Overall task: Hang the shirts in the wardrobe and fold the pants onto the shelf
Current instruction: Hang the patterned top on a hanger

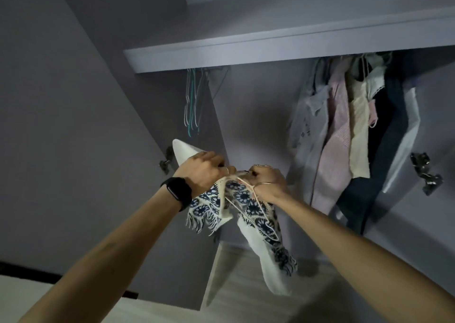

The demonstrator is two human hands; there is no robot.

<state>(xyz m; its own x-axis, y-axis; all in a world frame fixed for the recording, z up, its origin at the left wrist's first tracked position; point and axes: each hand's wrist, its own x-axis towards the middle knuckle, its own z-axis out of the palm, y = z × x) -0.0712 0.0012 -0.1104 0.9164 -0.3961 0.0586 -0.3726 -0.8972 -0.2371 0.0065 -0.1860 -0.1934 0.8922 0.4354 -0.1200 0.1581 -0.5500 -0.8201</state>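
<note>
A white shirt (248, 207) with a dark blue flower pattern hangs between my two hands in front of the open wardrobe. My left hand (202, 172) grips the shirt's upper edge, and a white pointed part sticks up behind it. My right hand (268, 182) grips the shirt together with a thin pale wire hanger (251, 194), whose wire runs over the back of the hand and down across the cloth. The shirt's lower end dangles below my right forearm.
Several empty wire hangers (194, 98) hang at the left under the wardrobe's upper shelf (246, 54). Several hung garments (344, 130) fill the right side. Door hinges (426, 172) stick out at the right and left. A pale bed edge (49, 298) lies at the lower left.
</note>
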